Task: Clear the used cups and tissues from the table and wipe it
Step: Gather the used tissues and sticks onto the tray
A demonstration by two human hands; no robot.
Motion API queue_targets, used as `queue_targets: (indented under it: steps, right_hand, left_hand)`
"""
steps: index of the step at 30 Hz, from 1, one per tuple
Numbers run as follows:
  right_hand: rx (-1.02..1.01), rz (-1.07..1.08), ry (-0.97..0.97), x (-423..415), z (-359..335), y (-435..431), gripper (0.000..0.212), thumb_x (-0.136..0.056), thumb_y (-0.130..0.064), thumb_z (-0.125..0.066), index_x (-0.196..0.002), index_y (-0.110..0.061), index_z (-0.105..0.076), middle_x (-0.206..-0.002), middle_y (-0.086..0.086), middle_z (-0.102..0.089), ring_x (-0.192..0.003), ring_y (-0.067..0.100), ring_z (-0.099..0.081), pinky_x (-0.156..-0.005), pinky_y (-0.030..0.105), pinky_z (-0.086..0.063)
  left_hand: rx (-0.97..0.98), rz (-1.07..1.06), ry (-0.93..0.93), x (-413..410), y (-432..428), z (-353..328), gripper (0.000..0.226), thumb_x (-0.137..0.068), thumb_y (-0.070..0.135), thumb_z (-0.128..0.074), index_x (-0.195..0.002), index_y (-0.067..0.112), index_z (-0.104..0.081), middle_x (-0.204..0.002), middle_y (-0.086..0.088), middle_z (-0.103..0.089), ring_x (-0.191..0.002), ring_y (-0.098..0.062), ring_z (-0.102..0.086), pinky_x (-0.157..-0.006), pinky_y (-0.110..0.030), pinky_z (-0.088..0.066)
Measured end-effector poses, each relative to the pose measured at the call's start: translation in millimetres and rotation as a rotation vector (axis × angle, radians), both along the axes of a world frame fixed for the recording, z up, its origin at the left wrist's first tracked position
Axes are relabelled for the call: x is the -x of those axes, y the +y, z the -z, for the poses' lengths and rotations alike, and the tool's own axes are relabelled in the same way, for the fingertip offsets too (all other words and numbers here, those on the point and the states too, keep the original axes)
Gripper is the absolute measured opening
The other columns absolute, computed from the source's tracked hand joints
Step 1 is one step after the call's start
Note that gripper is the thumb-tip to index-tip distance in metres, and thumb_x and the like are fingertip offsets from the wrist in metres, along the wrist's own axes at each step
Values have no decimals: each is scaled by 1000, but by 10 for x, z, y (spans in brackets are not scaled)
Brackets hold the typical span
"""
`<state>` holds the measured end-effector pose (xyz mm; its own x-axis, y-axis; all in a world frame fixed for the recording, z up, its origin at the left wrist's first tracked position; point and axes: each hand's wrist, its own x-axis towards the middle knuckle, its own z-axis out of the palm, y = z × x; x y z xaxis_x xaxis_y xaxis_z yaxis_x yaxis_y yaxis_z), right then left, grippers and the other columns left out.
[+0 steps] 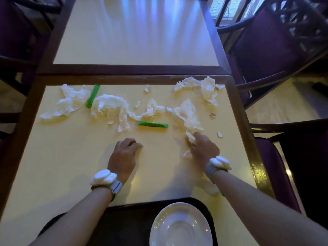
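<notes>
While torn white tissues lie strewn across the upper half of a yellow worktop, a person's right hand, at centre right of the frame, pinches the near end of a crumpled tissue, the grip closed on the paper between thumb and fingers. That tissue trails up the frame toward the worktop's right edge, with small scraps lying loose beside it. The left hand rests on the bare surface near the centre, its grip narrow, fingers curled under with nothing seen in them. One green sachet printed "creamer" lies flat just above and between the two hands; a second green sachet sits at upper left, wedged between two wads of tissue. Each wrist carries a white device on a grey band. At the bottom edge, a dark tray holds a white saucer. A second table abuts the far side, and purple-cushioned chairs stand at the right.
</notes>
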<state>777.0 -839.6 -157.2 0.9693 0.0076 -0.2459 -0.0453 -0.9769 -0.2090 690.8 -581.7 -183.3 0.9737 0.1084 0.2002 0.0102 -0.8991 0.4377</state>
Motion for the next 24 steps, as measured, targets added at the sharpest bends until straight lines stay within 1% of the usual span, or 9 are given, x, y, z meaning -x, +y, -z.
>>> queue_targets:
  steps: [4, 6, 8, 10, 12, 15, 19, 21, 24]
  right_hand:
    - [-32, 15, 30, 7, 5, -60, 47, -92, -62, -42, -110, -25, -62, -113, 4, -60, -106, 29, -61, -79, 35, -45]
    - [-148, 124, 30, -33, -44, -75, 50, -84, -66, -41, -86, -23, -66, -100, 6, -60, -97, 29, -60, -73, 33, -41]
    - [-389, 289, -59, -77, -103, -87, 45, -72, -61, -42, -56, -19, -49, -83, 10, -55, -81, 29, -56, -65, 31, -33]
    - [-559, 419, -144, -121, -176, -125, 35, -76, -38, -57, -50, -22, -40, -79, 17, -56, -77, 31, -53, -67, 30, -34]
    - [-626, 526, -163, -158, -251, -187, 34, -80, -17, -65, -53, -20, -46, -79, 16, -58, -76, 30, -53, -69, 31, -39]
    - [-783, 625, -171, -219, -363, -237, 4, -77, -9, -68, -75, -12, -69, -78, 8, -66, -72, 23, -60, -65, 30, -46]
    - [-980, 657, -222, -348, -508, -254, 41, -78, 5, -60, -86, -34, -68, -90, 4, -71, -75, 17, -69, -67, 31, -58]
    - [-884, 641, -285, -446, -521, -277, 34, -83, -1, -58, -98, -29, -71, -95, 4, -71, -86, 20, -68, -78, 37, -58]
    - [-475, 577, -327, -542, -443, -388, 33, -93, -20, -59, -126, -15, -61, -119, 14, -61, -111, 31, -56, -93, 37, -44]
  left_hand:
    - [62, -73, 38, -87, -88, -7, 27, -80, 9, -46, -86, 17, -71, -85, -4, -63, -76, -32, -56, -66, -36, -49]
    - [108, -112, 115, -162, -133, -4, 24, -78, -1, -55, -85, 16, -70, -83, -6, -61, -79, -34, -55, -69, -38, -48]
    - [212, -135, 198, -237, -194, -43, 23, -80, 3, -51, -85, 15, -69, -85, -6, -59, -87, -33, -52, -77, -36, -41]
    - [362, -172, 239, -302, -264, -140, 30, -77, 15, -38, -84, 15, -67, -88, -4, -56, -93, -29, -49, -82, -31, -34]
    - [486, -204, 250, -361, -335, -252, 32, -74, 20, -33, -79, 19, -65, -90, -3, -58, -94, -24, -49, -81, -29, -33]
    - [510, -186, 234, -463, -417, -369, 28, -75, 21, -32, -73, 19, -60, -89, -2, -63, -92, -24, -51, -76, -30, -33]
    - [288, -161, 190, -661, -477, -428, 42, -81, 45, -34, -88, 12, -61, -95, -8, -59, -98, -30, -48, -83, -36, -35]
    - [139, -179, 182, -762, -467, -449, 59, -74, 61, -29, -100, 17, -59, -101, -7, -55, -103, -29, -46, -87, -38, -36]
    - [-36, -213, 201, -967, -393, -424, 75, -68, 73, -27, -119, 23, -50, -111, -7, -48, -109, -30, -42, -89, -41, -34]
